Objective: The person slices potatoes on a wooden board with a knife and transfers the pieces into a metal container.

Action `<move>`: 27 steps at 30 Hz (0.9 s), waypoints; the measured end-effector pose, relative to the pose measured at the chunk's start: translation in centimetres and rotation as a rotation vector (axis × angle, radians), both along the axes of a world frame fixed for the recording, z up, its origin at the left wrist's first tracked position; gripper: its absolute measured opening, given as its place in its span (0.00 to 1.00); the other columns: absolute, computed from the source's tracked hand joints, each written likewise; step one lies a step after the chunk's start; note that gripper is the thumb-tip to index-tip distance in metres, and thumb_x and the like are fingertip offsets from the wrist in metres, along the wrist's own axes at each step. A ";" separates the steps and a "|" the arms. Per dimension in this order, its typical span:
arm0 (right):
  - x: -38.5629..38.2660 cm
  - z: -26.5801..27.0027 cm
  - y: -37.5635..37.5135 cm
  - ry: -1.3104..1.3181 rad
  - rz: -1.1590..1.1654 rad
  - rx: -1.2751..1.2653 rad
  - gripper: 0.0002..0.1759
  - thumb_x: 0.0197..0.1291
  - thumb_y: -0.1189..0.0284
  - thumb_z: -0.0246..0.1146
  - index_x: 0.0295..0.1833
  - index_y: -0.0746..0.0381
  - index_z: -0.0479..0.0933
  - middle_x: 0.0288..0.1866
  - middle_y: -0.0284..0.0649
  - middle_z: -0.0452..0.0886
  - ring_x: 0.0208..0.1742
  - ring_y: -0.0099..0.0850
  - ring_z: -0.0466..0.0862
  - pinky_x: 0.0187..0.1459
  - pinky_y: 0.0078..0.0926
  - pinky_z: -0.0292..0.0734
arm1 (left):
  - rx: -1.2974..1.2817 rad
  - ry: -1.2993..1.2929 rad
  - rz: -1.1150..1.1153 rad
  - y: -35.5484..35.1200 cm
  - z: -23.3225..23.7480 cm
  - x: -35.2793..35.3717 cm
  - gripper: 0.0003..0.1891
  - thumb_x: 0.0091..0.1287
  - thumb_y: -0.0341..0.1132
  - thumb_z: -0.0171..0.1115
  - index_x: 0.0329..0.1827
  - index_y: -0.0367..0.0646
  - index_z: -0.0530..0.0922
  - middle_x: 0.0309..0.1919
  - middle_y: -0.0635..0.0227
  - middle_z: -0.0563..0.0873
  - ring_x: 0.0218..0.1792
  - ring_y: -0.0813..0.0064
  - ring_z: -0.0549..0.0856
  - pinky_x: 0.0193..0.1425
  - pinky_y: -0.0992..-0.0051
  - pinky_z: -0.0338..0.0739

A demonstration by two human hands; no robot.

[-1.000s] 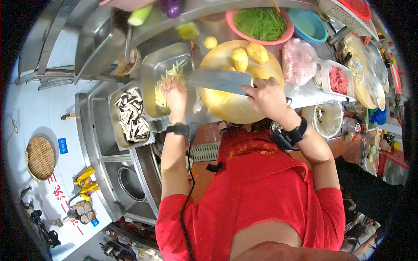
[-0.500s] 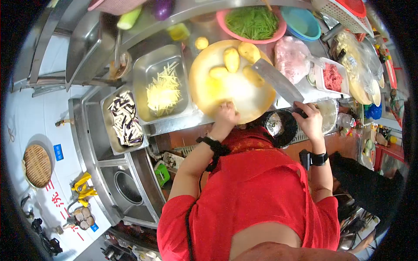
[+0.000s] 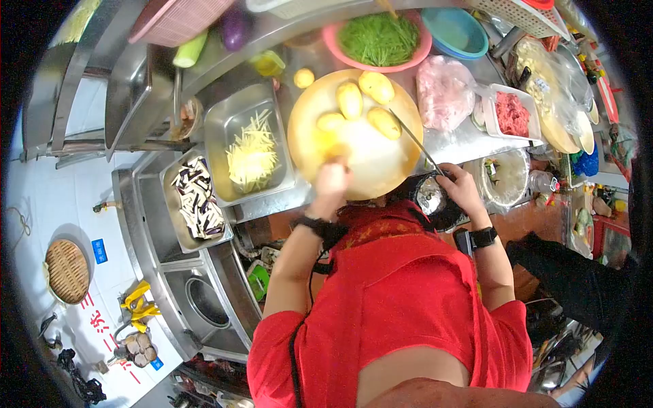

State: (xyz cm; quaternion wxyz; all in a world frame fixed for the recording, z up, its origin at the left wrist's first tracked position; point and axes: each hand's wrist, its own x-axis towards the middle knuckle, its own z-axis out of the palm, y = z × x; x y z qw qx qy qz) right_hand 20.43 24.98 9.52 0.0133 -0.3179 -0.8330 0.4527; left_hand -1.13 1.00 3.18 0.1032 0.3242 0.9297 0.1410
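Yellow oval potatoes lie at the upper middle of the head view, on a round cream chopping board. The right hand is curled round a grey steel cleaver; the left hand is too blurred to tell its grip. Unbraced potatoes could roll if the blade nudged them

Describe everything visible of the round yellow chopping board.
The round yellow chopping board lies flat on the metal counter, material unclear. Four rounded yellow potatoes rest toward its far side. The blurred left hand overlaps its near side; the grey metal knife in the right hand overlaps its right rim. Contact with either is unclear.
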 end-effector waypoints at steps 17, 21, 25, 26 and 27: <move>-2.0 -0.1 -2.7 -0.086 0.188 0.030 0.19 0.53 0.63 0.60 0.50 0.60 0.78 0.37 0.54 0.81 0.41 0.49 0.81 0.44 0.40 0.76 | 0.348 -0.138 -0.203 3.5 0.7 -1.1 0.36 0.51 0.42 0.71 0.62 0.42 0.66 0.57 0.52 0.74 0.57 0.50 0.73 0.63 0.59 0.67; -2.0 -0.1 -3.1 -0.092 0.197 -0.051 0.18 0.55 0.64 0.60 0.49 0.61 0.78 0.36 0.54 0.81 0.40 0.50 0.81 0.43 0.41 0.76 | 0.344 -0.132 -0.259 2.3 -0.2 -1.2 0.33 0.50 0.39 0.71 0.60 0.46 0.68 0.53 0.55 0.78 0.54 0.53 0.76 0.62 0.61 0.67; -1.9 -0.7 -2.8 -0.034 0.269 0.021 0.18 0.55 0.64 0.60 0.49 0.62 0.77 0.35 0.54 0.81 0.40 0.50 0.81 0.42 0.43 0.76 | 0.193 -0.098 -0.341 1.1 1.7 -1.3 0.30 0.49 0.35 0.69 0.58 0.48 0.71 0.52 0.59 0.79 0.54 0.57 0.77 0.62 0.63 0.67; -1.9 -0.5 -2.9 -0.050 0.306 0.052 0.18 0.55 0.64 0.60 0.48 0.62 0.77 0.34 0.55 0.80 0.39 0.51 0.81 0.42 0.43 0.76 | 0.229 -0.081 -0.407 0.5 1.8 -1.6 0.27 0.49 0.33 0.66 0.57 0.49 0.72 0.52 0.61 0.79 0.54 0.57 0.76 0.62 0.63 0.67; -1.9 -0.5 -2.9 -0.066 0.343 0.082 0.17 0.55 0.64 0.60 0.47 0.62 0.77 0.34 0.55 0.80 0.39 0.52 0.80 0.42 0.44 0.75 | 0.263 -0.065 -0.472 0.1 2.3 -1.6 0.26 0.49 0.31 0.64 0.55 0.50 0.74 0.53 0.64 0.78 0.54 0.56 0.76 0.61 0.64 0.68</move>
